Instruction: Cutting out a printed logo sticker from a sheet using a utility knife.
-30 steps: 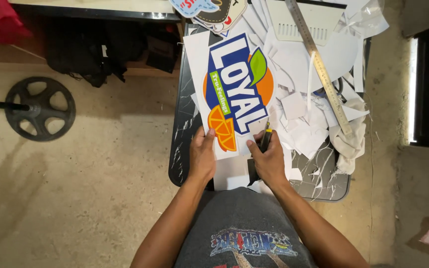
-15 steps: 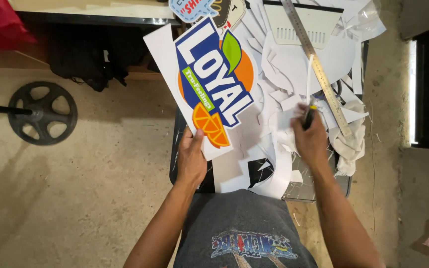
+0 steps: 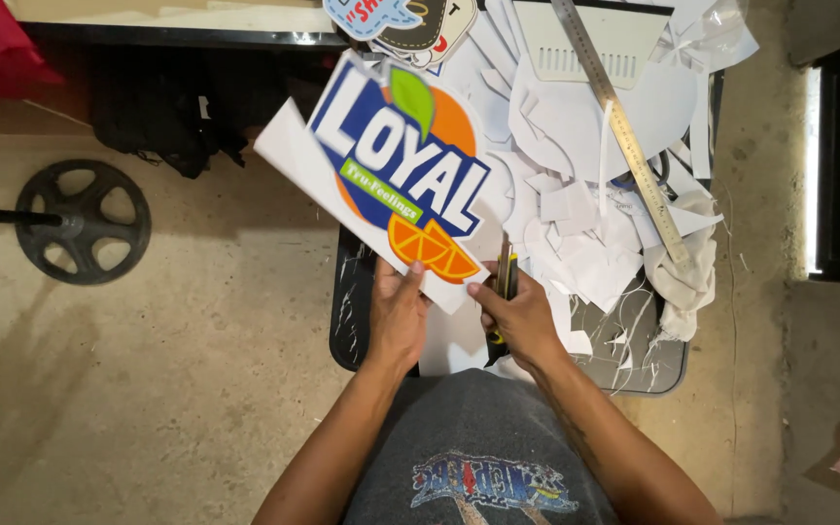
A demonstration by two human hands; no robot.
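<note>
My left hand (image 3: 399, 316) grips the lower edge of a large printed sticker sheet (image 3: 396, 180), white with blue lettering, an orange disc, a green leaf and orange slices. The sheet is tilted, its far end raised to the upper left. My right hand (image 3: 517, 316) holds a yellow and black utility knife (image 3: 505, 277) with its tip at the sheet's lower right edge. Both hands are over the near part of a dark cutting table (image 3: 648, 355).
White paper offcuts (image 3: 576, 146) cover the table, with a long metal ruler (image 3: 624, 131) lying diagonally and a crumpled cloth (image 3: 687, 267) at the right. More stickers (image 3: 405, 19) lie at the far edge. A black wheel-shaped stand base (image 3: 80, 222) sits on the floor at left.
My right hand came back from the offcuts at the right to the sheet's lower edge, knife in hand. The sheet has turned anticlockwise and swung left.
</note>
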